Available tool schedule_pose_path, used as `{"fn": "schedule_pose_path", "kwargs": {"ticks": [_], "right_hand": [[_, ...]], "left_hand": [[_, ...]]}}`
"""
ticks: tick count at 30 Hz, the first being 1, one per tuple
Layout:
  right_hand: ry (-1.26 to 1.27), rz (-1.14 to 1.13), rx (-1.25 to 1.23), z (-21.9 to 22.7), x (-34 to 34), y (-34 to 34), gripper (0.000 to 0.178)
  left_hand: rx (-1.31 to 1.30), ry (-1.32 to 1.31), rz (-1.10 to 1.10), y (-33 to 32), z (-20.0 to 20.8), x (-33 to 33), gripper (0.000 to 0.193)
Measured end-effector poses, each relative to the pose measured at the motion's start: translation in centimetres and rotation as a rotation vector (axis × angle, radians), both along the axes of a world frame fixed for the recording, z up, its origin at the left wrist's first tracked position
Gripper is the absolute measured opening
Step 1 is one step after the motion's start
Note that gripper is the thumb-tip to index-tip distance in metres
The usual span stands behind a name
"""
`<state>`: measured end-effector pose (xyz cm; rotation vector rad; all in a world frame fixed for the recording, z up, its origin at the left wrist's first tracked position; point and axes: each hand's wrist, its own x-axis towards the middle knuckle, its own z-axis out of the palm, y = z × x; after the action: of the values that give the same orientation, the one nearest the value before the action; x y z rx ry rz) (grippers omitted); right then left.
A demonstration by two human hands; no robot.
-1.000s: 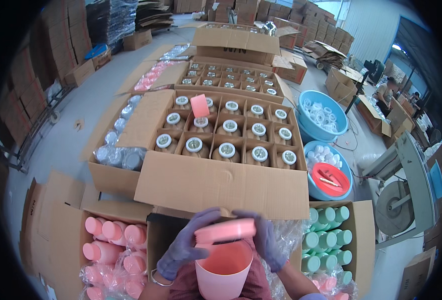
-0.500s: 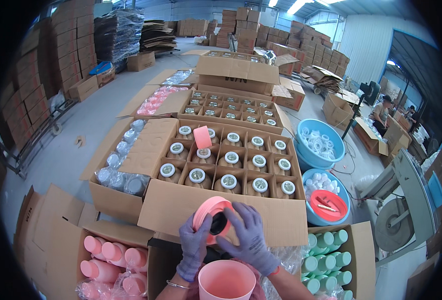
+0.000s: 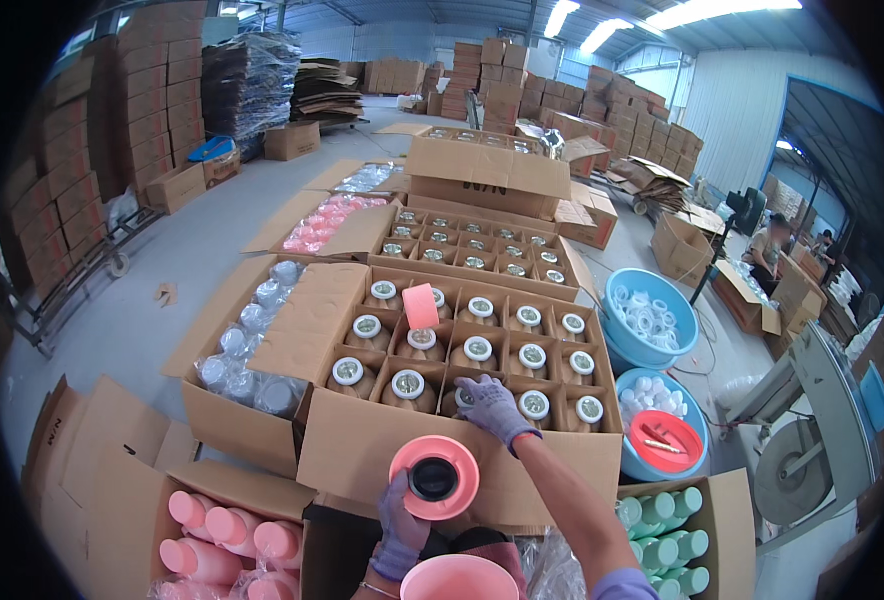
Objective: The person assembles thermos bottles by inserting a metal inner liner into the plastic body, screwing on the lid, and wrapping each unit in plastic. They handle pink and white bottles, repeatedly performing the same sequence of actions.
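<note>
Both my hands wear purple gloves. My left hand (image 3: 403, 520) holds a round pink lid (image 3: 434, 477) upright, its dark inner side facing me, just above a pink cup (image 3: 459, 578) at the bottom edge. My right hand (image 3: 492, 405) reaches forward into the big open carton (image 3: 417, 455) and rests on a brown bottle in the front row, fingers closed around its top. The carton holds several brown bottles with white caps (image 3: 478, 349) in a divider grid. One pink cup (image 3: 421, 306) stands upside down on a bottle further back.
A carton of pink cups (image 3: 224, 540) lies at lower left, green cups (image 3: 662, 545) at lower right. Two blue tubs (image 3: 652, 318) with clear parts and a red lid (image 3: 665, 441) stand on the right. Further cartons, stacked boxes and a seated person (image 3: 767, 250) surround.
The view tilted up. My right hand left the pink lid and reached forward into the carton of bottles. My left hand alone keeps the lid, now turned with its inside toward me.
</note>
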<state>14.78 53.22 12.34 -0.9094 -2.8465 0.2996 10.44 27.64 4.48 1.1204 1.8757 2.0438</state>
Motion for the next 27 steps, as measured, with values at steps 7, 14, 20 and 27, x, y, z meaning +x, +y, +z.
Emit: {"fn": "schedule_pose_path", "kwargs": {"ticks": [7, 14, 20, 27], "right_hand": [[0.572, 0.094, 0.266, 10.4, 1.7, -1.5, 0.072], [0.522, 0.478, 0.497, 14.3, 10.4, -14.0, 0.073], [0.625, 0.577, -0.130, 10.5, 14.6, -18.9, 0.077], [0.819, 0.152, -0.828, 6.2, 15.0, -21.8, 0.093]], "left_hand": [[0.415, -0.623, -0.596, 3.5, 7.8, -1.2, 0.044], [0.155, -0.166, -0.599, 5.8, 8.8, -1.9, 0.056], [0.144, -0.357, -0.661, -1.1, 6.6, -0.1, 0.059], [0.058, -0.380, -0.536, -10.6, 9.8, 3.6, 0.035]]}}
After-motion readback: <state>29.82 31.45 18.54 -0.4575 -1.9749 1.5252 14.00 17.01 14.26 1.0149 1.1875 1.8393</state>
